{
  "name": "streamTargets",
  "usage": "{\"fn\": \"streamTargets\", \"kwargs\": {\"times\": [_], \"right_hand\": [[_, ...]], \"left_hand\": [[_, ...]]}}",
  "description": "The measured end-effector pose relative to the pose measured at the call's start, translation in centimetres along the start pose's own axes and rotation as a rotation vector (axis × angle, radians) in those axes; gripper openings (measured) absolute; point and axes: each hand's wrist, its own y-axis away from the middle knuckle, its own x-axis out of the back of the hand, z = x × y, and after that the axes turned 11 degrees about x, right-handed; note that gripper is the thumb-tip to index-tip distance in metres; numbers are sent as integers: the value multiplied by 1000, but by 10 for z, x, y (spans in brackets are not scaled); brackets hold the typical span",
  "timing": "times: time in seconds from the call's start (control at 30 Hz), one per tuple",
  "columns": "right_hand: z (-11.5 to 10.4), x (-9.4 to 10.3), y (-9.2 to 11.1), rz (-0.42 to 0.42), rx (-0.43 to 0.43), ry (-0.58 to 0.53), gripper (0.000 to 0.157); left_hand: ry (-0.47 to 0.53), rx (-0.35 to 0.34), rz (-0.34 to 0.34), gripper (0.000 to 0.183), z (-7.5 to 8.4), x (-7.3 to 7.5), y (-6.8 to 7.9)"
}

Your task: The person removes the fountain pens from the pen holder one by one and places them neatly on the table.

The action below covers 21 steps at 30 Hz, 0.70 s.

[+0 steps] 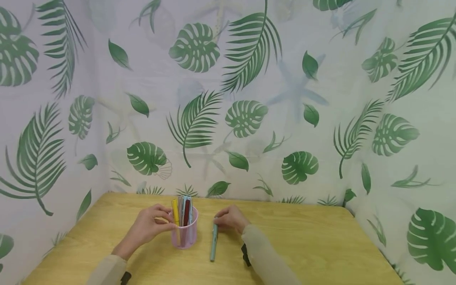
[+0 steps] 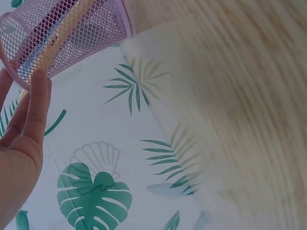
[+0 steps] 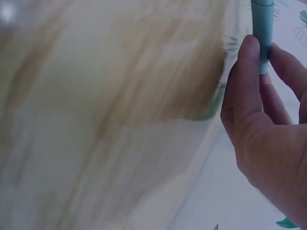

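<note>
A pink mesh pen holder (image 1: 189,236) stands upright on the table, with several pens and markers in it, among them a yellow marker (image 1: 175,211) and a dark red marker (image 1: 186,213). My left hand (image 1: 147,225) holds the holder by its left side near the rim; in the left wrist view, fingers (image 2: 37,105) touch the mesh (image 2: 72,36) close to the rim. To the right of the holder, my right hand (image 1: 231,219) pinches a green pen (image 1: 213,243) by its far end. The right wrist view shows this pen (image 3: 262,28) between thumb and fingers.
The wooden table (image 1: 303,237) reaches back to a white wall covering (image 1: 249,174) printed with green leaves, which also runs along both sides. Dark straps show at both wrists, by the light sleeves (image 1: 265,253).
</note>
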Motion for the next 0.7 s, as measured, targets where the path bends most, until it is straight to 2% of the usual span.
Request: {"fn": "streamTargets", "kwargs": {"times": [0.07,0.2,0.7], "right_hand": [[0,-1,-2,4,-14,21,21],[0,-4,-5,3,-45,-9,19],[-2,-10,-3,12,-85,-7,12]], "left_hand": [[4,5,-7,13,0,0,-1],[15,27,-17,13,0,2,-1],[26,-9,-24,14,-4,1,-1]]}}
